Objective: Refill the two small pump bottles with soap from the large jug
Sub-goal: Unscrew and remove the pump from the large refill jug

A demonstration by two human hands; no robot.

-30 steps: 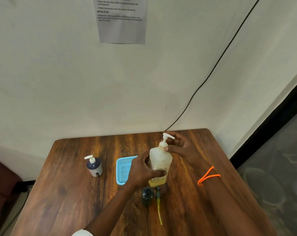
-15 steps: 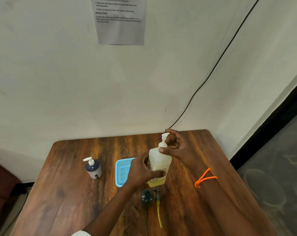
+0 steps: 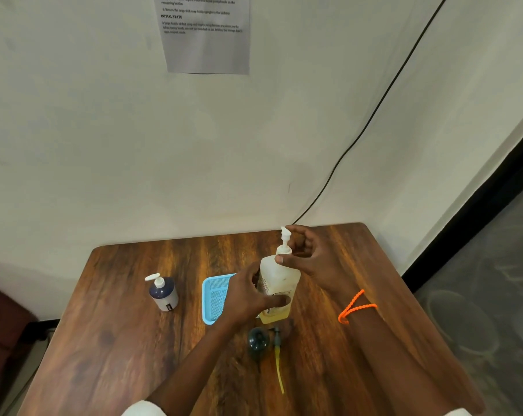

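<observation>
The large jug point(image 3: 279, 283) of yellow soap stands upright in the middle of the wooden table point(image 3: 128, 355), with a white pump head on top. My left hand point(image 3: 248, 295) grips its lower body from the left. My right hand point(image 3: 308, 259) holds the jug's pump collar, thumb on the neck and fingers curled behind the nozzle. A small dark-blue pump bottle point(image 3: 163, 292) with a white pump stands to the left. Just in front of the jug sits a second small dark bottle point(image 3: 256, 340), open, with its removed pump and yellow tube point(image 3: 279, 364) lying beside it.
A light-blue mesh basket point(image 3: 215, 298) lies flat behind my left hand. A black cable point(image 3: 359, 136) runs down the wall to the table's back edge. A printed sheet point(image 3: 206, 34) hangs on the wall. The table's right edge drops to a grey floor.
The pump nozzle has turned from pointing right toward pointing away, with my right hand's fingers shifting around the collar. My left hand stays on the jug.
</observation>
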